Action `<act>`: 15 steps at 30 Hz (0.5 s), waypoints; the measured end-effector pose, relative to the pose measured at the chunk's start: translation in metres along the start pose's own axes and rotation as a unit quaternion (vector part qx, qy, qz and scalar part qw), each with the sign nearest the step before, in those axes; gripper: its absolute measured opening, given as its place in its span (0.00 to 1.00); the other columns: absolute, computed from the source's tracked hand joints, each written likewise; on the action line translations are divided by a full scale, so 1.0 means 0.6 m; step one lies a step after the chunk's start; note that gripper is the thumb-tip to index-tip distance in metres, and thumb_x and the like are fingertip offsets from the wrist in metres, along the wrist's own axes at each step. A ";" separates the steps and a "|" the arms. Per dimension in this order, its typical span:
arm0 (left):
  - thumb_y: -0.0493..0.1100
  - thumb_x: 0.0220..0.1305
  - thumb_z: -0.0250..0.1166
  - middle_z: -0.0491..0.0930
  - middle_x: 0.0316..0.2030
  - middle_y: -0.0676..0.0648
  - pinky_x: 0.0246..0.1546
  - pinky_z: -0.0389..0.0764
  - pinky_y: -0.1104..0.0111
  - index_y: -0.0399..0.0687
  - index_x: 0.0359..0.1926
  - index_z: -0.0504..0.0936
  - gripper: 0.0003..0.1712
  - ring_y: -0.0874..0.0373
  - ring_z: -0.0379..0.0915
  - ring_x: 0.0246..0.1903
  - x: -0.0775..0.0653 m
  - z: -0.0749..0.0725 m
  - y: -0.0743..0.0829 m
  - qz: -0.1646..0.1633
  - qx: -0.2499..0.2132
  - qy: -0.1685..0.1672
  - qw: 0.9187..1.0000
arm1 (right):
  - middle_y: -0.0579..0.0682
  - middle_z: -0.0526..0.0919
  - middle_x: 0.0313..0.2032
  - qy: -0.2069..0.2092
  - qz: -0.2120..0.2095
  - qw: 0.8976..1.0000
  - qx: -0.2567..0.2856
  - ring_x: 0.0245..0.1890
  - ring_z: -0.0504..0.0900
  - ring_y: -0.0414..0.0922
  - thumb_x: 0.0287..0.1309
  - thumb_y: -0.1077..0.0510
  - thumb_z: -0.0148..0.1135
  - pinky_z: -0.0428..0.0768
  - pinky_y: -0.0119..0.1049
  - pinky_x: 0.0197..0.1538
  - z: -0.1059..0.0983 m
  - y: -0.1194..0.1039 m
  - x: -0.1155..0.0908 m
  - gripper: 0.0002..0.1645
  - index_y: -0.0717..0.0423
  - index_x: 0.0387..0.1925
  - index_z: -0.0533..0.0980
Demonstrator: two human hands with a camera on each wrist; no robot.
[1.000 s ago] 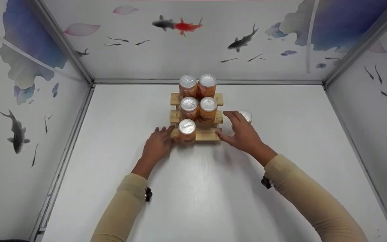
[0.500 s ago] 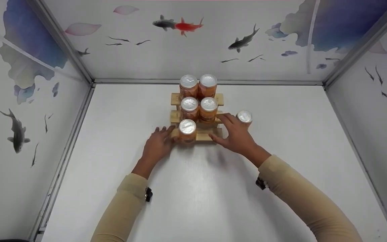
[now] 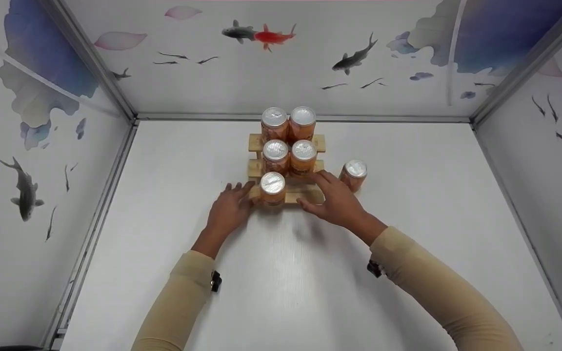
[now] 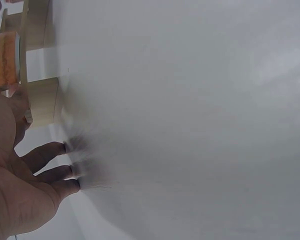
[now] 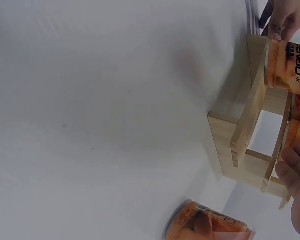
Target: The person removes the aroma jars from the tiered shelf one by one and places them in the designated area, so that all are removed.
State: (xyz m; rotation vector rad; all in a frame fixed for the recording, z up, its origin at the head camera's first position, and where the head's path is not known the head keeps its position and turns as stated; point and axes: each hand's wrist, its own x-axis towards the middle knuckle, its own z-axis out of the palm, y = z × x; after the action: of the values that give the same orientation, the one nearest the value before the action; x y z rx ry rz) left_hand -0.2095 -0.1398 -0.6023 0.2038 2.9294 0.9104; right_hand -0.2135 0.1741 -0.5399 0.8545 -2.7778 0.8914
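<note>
A three-step wooden rack (image 3: 293,197) carries orange drink cans with silver tops. Two cans stand on the back step, two on the middle step, and one can (image 3: 272,189) sits on the front step's left part. My left hand (image 3: 229,208) holds the front step's left end between thumb and index finger; its other fingertips rest on the table in the left wrist view. At the rack's right side is my right hand (image 3: 337,202), fingers spread and holding nothing. Its fingertips (image 5: 289,159) are close to the right can on the middle step; contact is unclear.
Another upright can (image 3: 353,176) stands on the white table (image 3: 281,273) just right of the rack, beyond my right hand. White panels (image 3: 281,73) printed with fish enclose the table at the back and sides.
My right hand has moved left and slightly down, from beside the loose can toward the rack's right end. The loose can now shows more fully. My left hand has stayed in place.
</note>
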 end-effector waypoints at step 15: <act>0.53 0.83 0.62 0.73 0.78 0.32 0.80 0.67 0.34 0.59 0.81 0.75 0.31 0.26 0.61 0.82 0.000 -0.001 0.006 -0.019 0.001 -0.002 1.000 | 0.58 0.83 0.69 -0.009 -0.017 0.999 0.032 0.65 0.87 0.60 0.69 0.46 0.78 0.88 0.59 0.63 0.025 -0.018 0.014 0.42 0.57 0.77 0.73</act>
State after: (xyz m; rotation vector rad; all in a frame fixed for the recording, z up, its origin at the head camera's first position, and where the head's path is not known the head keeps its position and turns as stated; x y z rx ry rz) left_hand -0.2090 -0.1372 -0.5998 0.1503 2.9207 0.9008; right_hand -0.2138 0.1544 -0.5444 0.9219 -2.7545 0.9772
